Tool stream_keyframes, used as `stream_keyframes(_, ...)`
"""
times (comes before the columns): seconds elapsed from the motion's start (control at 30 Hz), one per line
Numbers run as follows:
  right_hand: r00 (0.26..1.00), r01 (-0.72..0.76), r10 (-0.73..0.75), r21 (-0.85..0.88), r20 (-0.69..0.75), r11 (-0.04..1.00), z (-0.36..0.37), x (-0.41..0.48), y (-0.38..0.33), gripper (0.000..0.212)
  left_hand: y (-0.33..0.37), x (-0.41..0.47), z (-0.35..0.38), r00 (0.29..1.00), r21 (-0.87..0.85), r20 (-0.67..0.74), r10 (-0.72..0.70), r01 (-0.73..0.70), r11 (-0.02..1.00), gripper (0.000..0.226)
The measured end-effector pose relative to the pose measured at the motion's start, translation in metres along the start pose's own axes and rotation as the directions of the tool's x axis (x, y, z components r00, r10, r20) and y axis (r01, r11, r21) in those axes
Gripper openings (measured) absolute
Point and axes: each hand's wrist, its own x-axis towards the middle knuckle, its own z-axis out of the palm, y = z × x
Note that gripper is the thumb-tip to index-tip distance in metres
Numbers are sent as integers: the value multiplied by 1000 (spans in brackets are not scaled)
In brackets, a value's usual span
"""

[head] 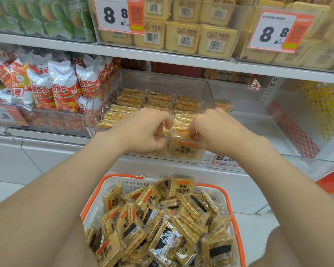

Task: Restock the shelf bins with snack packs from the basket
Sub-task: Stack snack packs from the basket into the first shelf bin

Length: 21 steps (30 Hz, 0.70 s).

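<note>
Left hand (145, 130) and right hand (210, 128) pinch rice-crust snack packs (181, 126) at the clear bin's (162, 79) near edge, apparently standing them in tidy rows above the stocked basket (131, 185).

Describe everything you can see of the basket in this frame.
The basket is white plastic with slotted walls and an orange rim and handle. It sits low, below the shelf bin, its near end cut off by the frame. Clear-wrapped snack packs are heaped loosely in it, some above the rim. The left hand and right hand are up at that bin, not touching the basket.
</note>
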Motion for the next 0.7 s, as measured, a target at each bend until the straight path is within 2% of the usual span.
stream_keyframes(0.1, 999, 30, -32, 82, 18, 996, -2, -3, -6, 38, 10, 2, 4, 997, -60, 24, 71, -70, 996, 44)
stream_keyframes(0.2, 996, 32, -46, 171, 75, 985, 2, -9, -6, 49, 16, 2, 8, 997, -21, 21, 78, -77, 997, 33)
stream_keyframes(0.3, 995, 60, -69, 127, 70, 990, 10, -17, -8, 52, 22, 2, 12, 1000, -18, -5, 16, -16, 1000, 25)
stream_keyframes(0.5, 1000, 4, -2, 105, -26, 994, 21, -34, -22, 37, 40, -12, 19, 999, 84, -21, -28, 29, 996, 39)
stream_keyframes(0.57, 990, -22, 42, 140, -136, 990, 17, -44, -30, 31, 45, -20, 18, 994, 94, -102, -36, 46, 995, 36)
stream_keyframes(0.63, 971, -12, 56, 188, -231, 982, 10, -56, -38, 25, 54, -29, 15, 973, 38, -225, -57, 67, 997, 24)
stream_keyframes(0.7, 989, 4, 36, 260, -145, 966, 8, -69, -45, 23, 63, -38, 15, 962, -43, -254, -102, 94, 995, 23)
